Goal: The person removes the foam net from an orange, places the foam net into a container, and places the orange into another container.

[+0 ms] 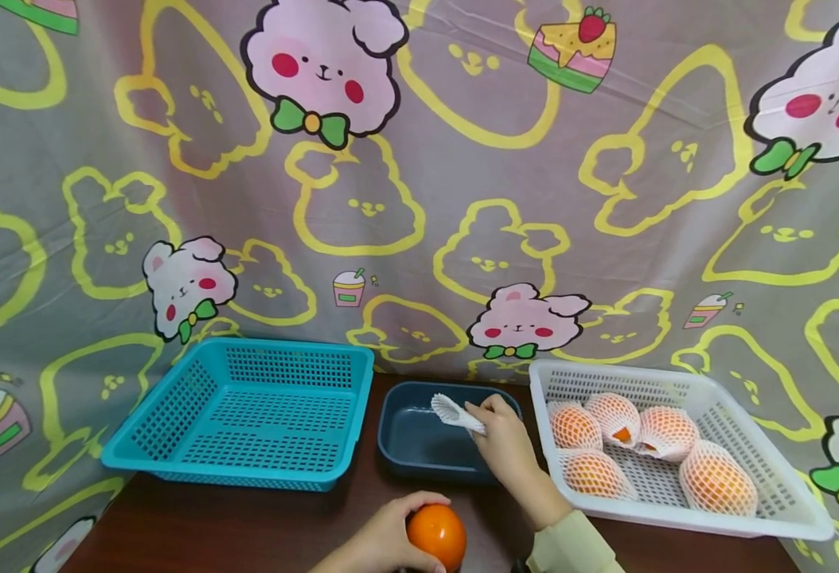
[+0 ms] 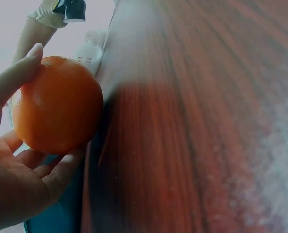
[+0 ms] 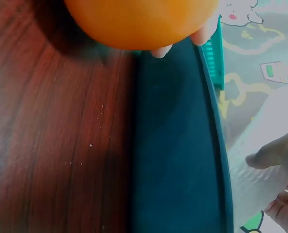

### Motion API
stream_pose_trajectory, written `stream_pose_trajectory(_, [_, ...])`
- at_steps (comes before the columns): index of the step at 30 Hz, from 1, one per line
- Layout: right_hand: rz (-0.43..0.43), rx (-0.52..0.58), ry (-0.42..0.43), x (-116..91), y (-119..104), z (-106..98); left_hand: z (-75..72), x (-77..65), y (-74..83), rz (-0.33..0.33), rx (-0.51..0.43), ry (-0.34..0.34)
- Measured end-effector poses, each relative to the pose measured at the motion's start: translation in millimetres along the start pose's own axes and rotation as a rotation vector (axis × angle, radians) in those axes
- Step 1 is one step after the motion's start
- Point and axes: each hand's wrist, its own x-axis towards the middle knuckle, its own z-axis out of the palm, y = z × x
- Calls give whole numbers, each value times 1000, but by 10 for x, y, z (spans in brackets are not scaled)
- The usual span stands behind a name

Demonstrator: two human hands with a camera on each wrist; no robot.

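Note:
My left hand (image 1: 385, 535) grips a bare orange (image 1: 439, 535) at the front of the table, its thumb and fingers curled round the fruit's side. In the left wrist view the orange (image 2: 59, 105) shows smooth and glossy, with fingertips along its lower edge. Over the dark blue tray (image 1: 419, 471), my right hand (image 1: 503, 436) pinches a white foam net sleeve (image 1: 457, 414). The sleeve hangs out to the left of the fingers, with its scalloped end open. In the right wrist view the foam sleeve (image 3: 253, 179) is partly cut off by the frame.
A teal perforated basket (image 1: 247, 480) stands at the left. On the right, a white basket (image 1: 684, 374) holds several oranges in foam nets (image 1: 718, 477). All stand on a dark wooden table (image 1: 197, 525), with a patterned cloth (image 1: 419, 159) hanging behind.

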Motion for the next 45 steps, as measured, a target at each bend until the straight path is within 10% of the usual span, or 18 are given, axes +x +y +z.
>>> stream_pose_trajectory(16, [-16,-214,-145,182,151,352,-22,50,-45,-13,8,-35])
stream_pose_trajectory(28, [244,-110,-540,131,151,409,-51,59,-77,5,-29,-83])
stream_pose_trajectory(45, [246,-6,-571,164,155,411,-76,93,-194,-10,-10,-63])
